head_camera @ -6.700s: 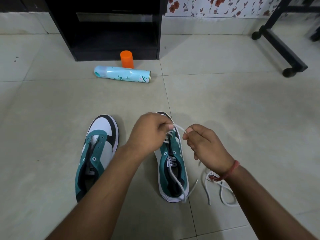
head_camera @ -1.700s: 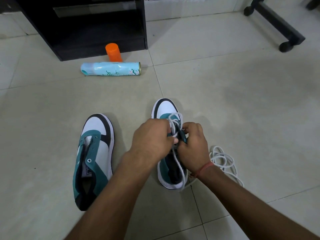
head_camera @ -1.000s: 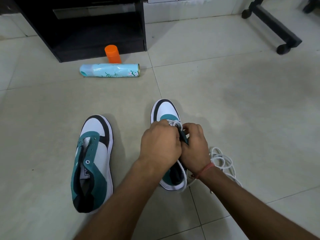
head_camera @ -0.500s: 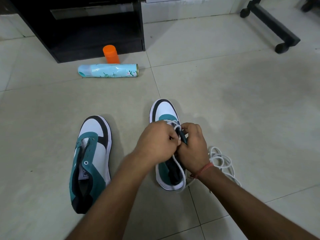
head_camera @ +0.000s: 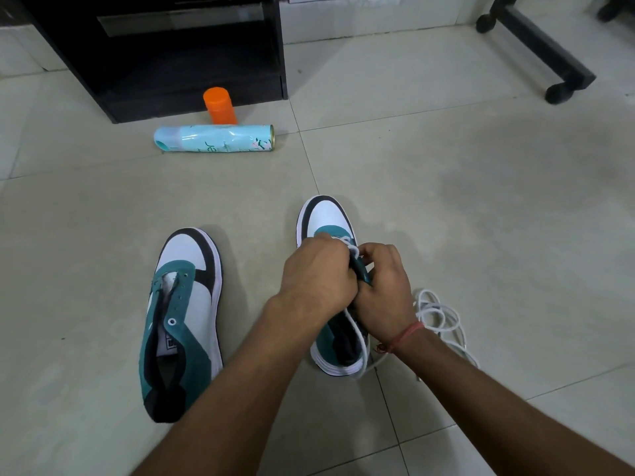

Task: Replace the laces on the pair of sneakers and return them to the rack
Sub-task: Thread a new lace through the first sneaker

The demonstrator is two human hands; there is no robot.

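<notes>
Sneaker point(head_camera: 326, 221) lace point(head_camera: 351, 249) pinched by both hands' fingers point(head_camera: 369, 250).

Left sneaker point(head_camera: 184, 317) and right sneaker point(head_camera: 328, 221) — white, teal, black. Lace point(head_camera: 438, 312) white. Far: orange cap point(head_camera: 219, 105), pale turquoise spray can point(head_camera: 214, 138) — floral print. Red wrist thread point(head_camera: 407, 334).

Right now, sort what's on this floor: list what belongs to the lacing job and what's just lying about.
Part of the job:
- right sneaker, both hands working on it
- left sneaker, no lace in it
- white lace, loose beside the right sneaker
- left hand, right hand

Lying about:
- blue spray can, on its side
- orange cap
- black cabinet
</notes>
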